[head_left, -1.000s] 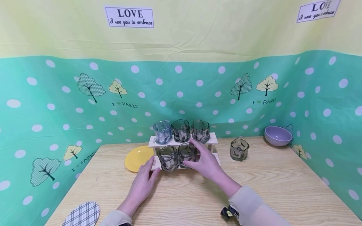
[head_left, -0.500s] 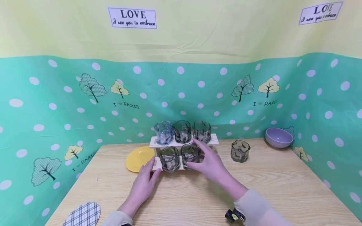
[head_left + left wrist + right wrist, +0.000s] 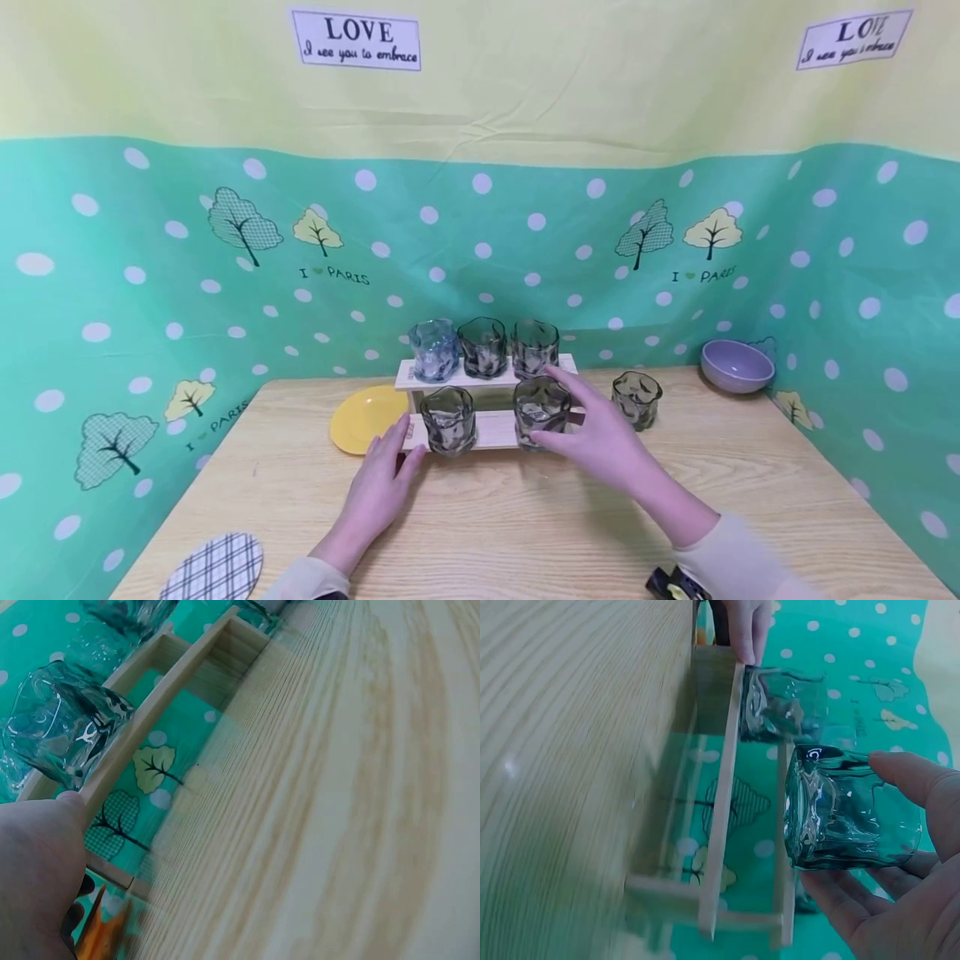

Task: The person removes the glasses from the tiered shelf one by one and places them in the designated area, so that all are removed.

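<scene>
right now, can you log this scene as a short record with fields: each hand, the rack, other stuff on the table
left hand: fingers rest against the left end of the wooden rack
right hand: grips a smoky glass at the lower shelf's right side
top shelf: a blue glass and two smoky ones
lower shelf: one glass at left
table: a lone glass, yellow plate, purple bowl, checked coaster

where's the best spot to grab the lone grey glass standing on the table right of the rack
Take the lone grey glass around its side wall, coming from the front right. It stands upright with open table on that side, while the wooden rack lies to its left. Its wavy, dented wall probably gives fingers some purchase.
</scene>
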The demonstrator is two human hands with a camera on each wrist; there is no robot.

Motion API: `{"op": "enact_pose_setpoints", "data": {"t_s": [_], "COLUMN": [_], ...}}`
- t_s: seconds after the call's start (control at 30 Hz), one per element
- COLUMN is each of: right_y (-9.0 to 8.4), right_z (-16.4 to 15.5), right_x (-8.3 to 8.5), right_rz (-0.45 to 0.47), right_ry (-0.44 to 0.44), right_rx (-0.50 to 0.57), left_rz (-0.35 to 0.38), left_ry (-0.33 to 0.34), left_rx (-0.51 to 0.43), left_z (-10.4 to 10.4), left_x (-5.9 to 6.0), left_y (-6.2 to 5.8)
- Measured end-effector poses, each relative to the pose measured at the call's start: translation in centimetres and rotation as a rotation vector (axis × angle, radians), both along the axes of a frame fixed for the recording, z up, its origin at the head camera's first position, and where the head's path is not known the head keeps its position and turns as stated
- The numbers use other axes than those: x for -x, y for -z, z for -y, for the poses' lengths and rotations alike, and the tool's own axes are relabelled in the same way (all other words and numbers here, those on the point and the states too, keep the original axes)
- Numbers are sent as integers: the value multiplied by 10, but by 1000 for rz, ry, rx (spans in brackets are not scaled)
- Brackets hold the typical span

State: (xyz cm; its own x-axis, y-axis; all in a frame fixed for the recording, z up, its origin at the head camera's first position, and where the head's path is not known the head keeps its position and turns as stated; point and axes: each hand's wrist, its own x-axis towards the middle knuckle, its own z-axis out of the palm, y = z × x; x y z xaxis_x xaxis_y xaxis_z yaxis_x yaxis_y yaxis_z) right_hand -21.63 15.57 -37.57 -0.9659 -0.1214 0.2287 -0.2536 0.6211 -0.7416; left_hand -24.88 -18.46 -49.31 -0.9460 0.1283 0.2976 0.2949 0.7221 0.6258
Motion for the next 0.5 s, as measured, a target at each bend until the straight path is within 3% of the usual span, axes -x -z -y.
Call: {"op": "enact_pose_setpoints", "data": {"t_s": [0.5], "right_y": [-13], "right_z": [-63], "right_x": [-17], "right_rz": [-37], "right_ry": [87], "right_rx": [-98], "left_rz": [-5], "left_ry": [-2], "left_rx": [9], "left_z": [1], "left_x": [0], "left_y": [0]}}
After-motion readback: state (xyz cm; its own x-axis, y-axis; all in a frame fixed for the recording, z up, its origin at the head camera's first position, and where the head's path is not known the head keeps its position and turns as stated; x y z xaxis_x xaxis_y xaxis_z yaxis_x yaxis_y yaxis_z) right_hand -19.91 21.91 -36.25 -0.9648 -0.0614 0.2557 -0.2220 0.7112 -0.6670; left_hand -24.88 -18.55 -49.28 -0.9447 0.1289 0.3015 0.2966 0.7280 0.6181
